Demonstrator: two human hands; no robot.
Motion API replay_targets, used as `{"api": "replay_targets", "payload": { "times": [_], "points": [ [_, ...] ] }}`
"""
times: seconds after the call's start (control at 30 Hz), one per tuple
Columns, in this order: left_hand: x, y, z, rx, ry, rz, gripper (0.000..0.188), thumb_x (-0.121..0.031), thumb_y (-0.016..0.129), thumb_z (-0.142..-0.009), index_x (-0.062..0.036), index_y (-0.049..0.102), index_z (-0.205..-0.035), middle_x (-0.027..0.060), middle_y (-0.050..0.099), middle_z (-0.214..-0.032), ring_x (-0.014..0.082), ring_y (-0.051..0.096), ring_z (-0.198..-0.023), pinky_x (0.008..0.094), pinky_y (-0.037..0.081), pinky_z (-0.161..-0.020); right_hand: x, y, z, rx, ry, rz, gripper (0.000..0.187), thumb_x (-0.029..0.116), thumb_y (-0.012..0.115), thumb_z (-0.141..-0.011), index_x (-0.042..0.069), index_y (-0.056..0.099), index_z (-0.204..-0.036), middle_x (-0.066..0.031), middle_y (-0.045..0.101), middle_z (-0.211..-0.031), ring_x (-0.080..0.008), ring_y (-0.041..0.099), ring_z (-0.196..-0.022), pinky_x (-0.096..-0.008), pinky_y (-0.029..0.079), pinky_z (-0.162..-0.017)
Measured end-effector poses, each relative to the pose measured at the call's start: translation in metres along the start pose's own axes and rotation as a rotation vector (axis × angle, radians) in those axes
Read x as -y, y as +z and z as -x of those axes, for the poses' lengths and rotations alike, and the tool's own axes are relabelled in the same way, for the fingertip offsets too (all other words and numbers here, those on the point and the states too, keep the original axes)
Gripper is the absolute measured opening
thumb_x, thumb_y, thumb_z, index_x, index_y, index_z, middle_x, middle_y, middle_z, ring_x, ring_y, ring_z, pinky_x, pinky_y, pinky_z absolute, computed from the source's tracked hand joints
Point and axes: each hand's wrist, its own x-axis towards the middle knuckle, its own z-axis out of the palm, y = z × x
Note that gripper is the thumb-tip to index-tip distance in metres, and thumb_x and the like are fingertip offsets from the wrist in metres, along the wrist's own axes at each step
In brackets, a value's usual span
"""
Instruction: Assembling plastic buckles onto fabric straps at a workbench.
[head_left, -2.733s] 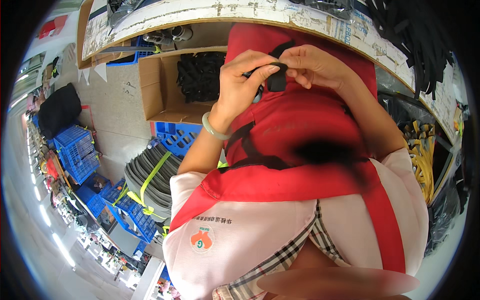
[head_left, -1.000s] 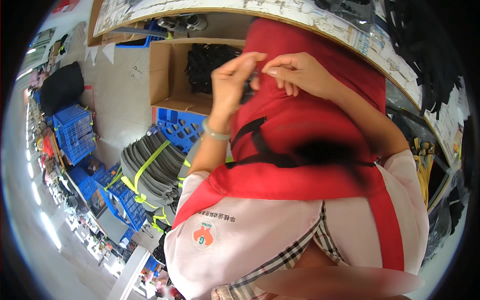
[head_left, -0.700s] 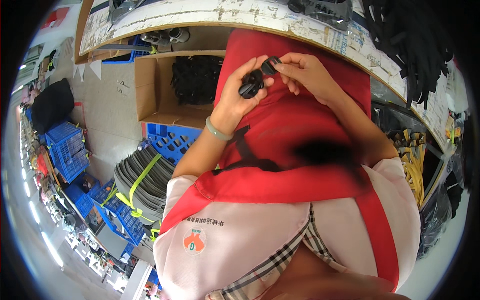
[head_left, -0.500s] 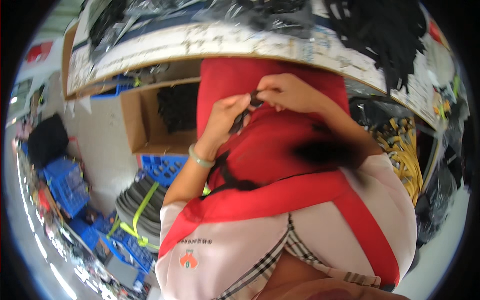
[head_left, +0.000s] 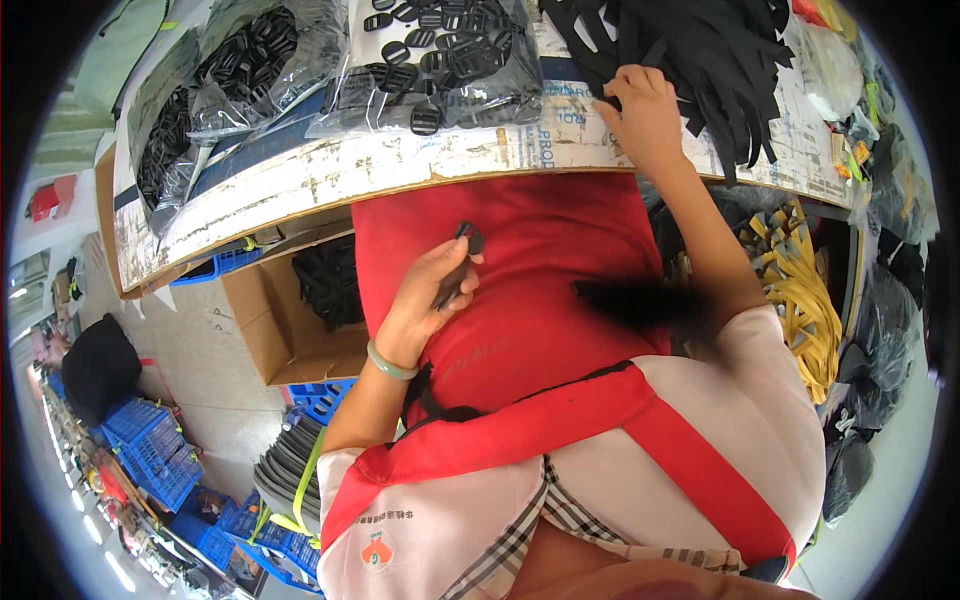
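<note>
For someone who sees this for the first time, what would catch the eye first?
Probably the red apron in the middle, with the left hand holding small black pieces before it. Next, the bundle of black straps on the white worktable, upper right, with the right hand at the bundle's edge. The yellow straps below, at right, also stand out.

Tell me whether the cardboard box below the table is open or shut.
Open: the cardboard box has its top uncovered, and black pieces show inside.

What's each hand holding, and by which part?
Left hand: small black pieces, one at the thumb tip; gripped part unclear. Right hand: at the black straps; grip unclear.
</note>
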Motion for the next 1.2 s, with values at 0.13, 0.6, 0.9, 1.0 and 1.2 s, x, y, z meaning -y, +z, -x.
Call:
{"api": "replay_targets", "payload": {
  "times": [0.13, 0.6, 0.9, 1.0, 1.2],
  "points": [
    [-0.004, 0.005, -0.002, 0.058, 0.046, -0.171, 0.030, -0.028, 0.055, -0.097, 0.0013, 0.059, -0.096, 0.0053, 0.052, -0.062, 0.0085, 0.045, -0.046, 0.0188, 0.031, -0.037, 0.023, -0.006, -0.002, -0.023, -0.042, -0.205, 0.016, 0.015, 0.069, -0.079, 0.003, 0.065, -0.087, -0.0053, 0.061, -0.083, -0.0255, 0.056, -0.086, -0.0370, 0.043, -0.081],
    [-0.039, 0.032, -0.003, -0.069, 0.445, -0.371, 0.020, -0.014, 0.062, -0.093, 0.0028, 0.067, -0.102, 0.0025, 0.054, -0.065, 0.0076, 0.051, -0.049, 0.0199, 0.037, -0.043, 0.069, 0.002, 0.084, 0.749, 0.033, -0.843, 0.017, 0.017, 0.061, -0.091, 0.000, 0.066, -0.092, -0.0036, 0.064, -0.084, -0.0140, 0.058, -0.087, -0.0304, 0.045, -0.075],
    [-0.011, 0.033, 0.007, -0.090, 0.585, -0.570, 0.011, -0.006, 0.066, -0.088, 0.0029, 0.069, -0.094, 0.0043, 0.064, -0.085, 0.0058, 0.055, -0.056, 0.0202, 0.042, -0.049, 0.123, -0.014, -0.004, 0.834, 0.512, -1.296, 0.024, 0.024, 0.061, -0.091, 0.006, 0.061, -0.076, -0.0004, 0.056, -0.061, -0.0048, 0.050, -0.051, -0.0201, 0.037, -0.048],
    [-0.029, 0.024, 0.019, -0.271, 0.592, -0.529, 0.013, -0.010, 0.066, -0.090, 0.0008, 0.069, -0.096, 0.0011, 0.066, -0.070, 0.0033, 0.052, -0.052, 0.0177, 0.039, -0.046, 0.116, -0.020, -0.003, 0.862, 0.627, -1.331, 0.020, 0.023, 0.059, -0.094, 0.005, 0.062, -0.086, 0.0001, 0.056, -0.062, -0.0031, 0.043, -0.043, -0.0183, 0.031, -0.039],
    [-0.017, 0.021, 0.019, -0.313, 0.646, -0.636, 0.012, -0.008, 0.066, -0.089, -0.0003, 0.069, -0.097, 0.0008, 0.065, -0.073, 0.0030, 0.051, -0.054, 0.0177, 0.040, -0.048, 0.147, -0.023, 0.025, 1.007, 0.702, -1.478, 0.020, 0.022, 0.060, -0.094, 0.003, 0.061, -0.094, 0.0002, 0.056, -0.064, -0.0029, 0.042, -0.042, -0.0179, 0.031, -0.039]
  ]
}}
